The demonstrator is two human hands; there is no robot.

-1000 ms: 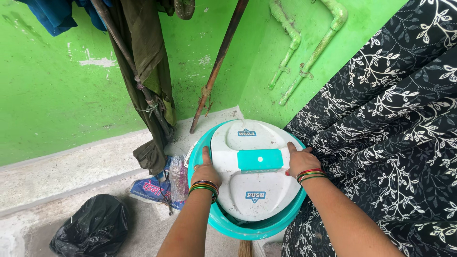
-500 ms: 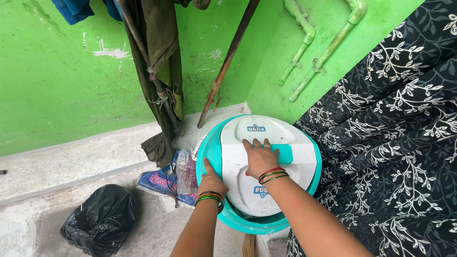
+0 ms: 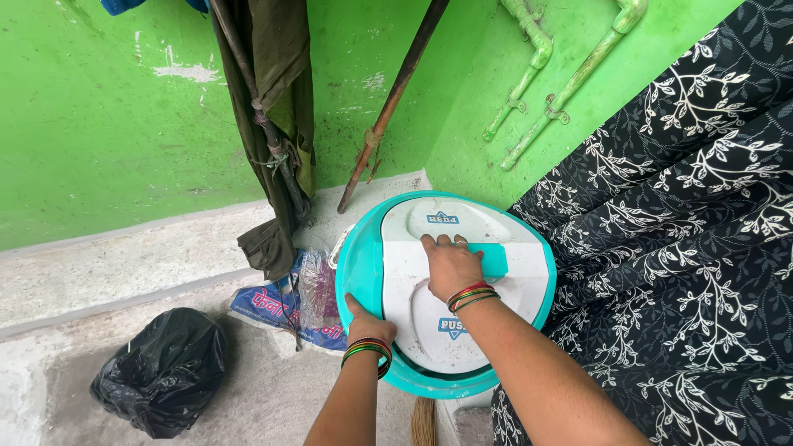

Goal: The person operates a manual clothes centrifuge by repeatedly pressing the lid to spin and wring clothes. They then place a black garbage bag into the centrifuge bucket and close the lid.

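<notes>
- right hand [image 3: 450,266] lies flat, fingers spread, on the white plastic flap lid [image 3: 462,285] of the round teal plastic bin [image 3: 360,272], fingertips at its teal centre bar [image 3: 494,259], looks like pressing, not gripping
- left hand [image 3: 369,324] is clamped on the bin's near rim, thumb on top, probably to steady it
- bin sits in the corner by the green wall [image 3: 99,140]
- black and white floral cloth [image 3: 694,248] is right beside it; black plastic bag [image 3: 161,380] well apart on the floor
</notes>
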